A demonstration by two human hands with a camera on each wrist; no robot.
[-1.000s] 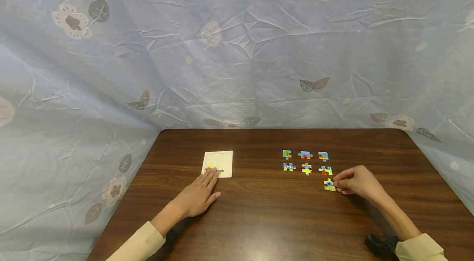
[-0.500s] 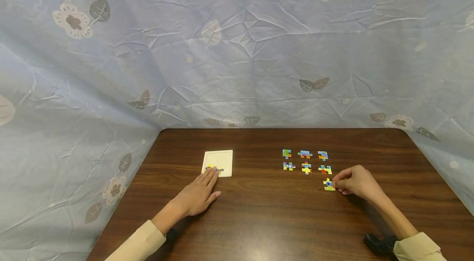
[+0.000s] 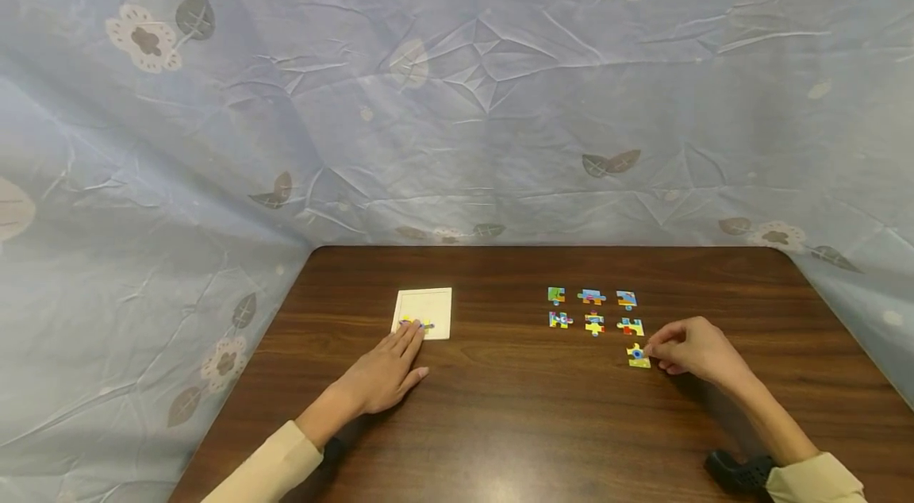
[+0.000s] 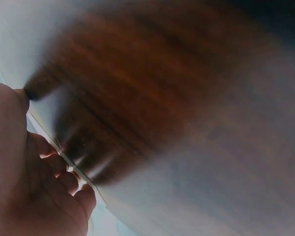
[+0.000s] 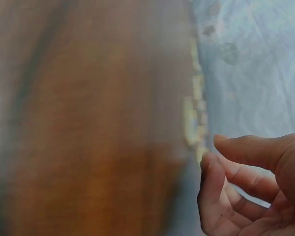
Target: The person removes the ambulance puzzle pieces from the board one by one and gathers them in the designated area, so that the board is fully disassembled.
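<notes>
In the head view my left hand (image 3: 377, 378) lies over the lower left of a cream square puzzle tray (image 3: 441, 301), fingers extended. Yellow and blue puzzle pieces (image 3: 428, 326) show in the tray by my fingertips, partly covered by them. At the right, my right hand (image 3: 698, 351) has thumb and forefinger pinched at the right edge of a yellow puzzle piece (image 3: 638, 359) with a blue round mark, flat on the table. The right wrist view shows thumb (image 5: 250, 149) and forefinger close together, that yellow piece (image 5: 189, 123) blurred beyond them.
Several colourful puzzle pieces (image 3: 592, 297) lie in two rows behind the yellow piece, spaced apart. A brown wooden table (image 3: 500, 408) carries everything. Patterned fabric (image 3: 457, 130) hangs behind and to the sides. A black device (image 3: 739, 471) sits by my right wrist.
The whole view has shifted slightly. My right fingertips have moved a little at the yellow piece's edge; my left hand stays on the tray.
</notes>
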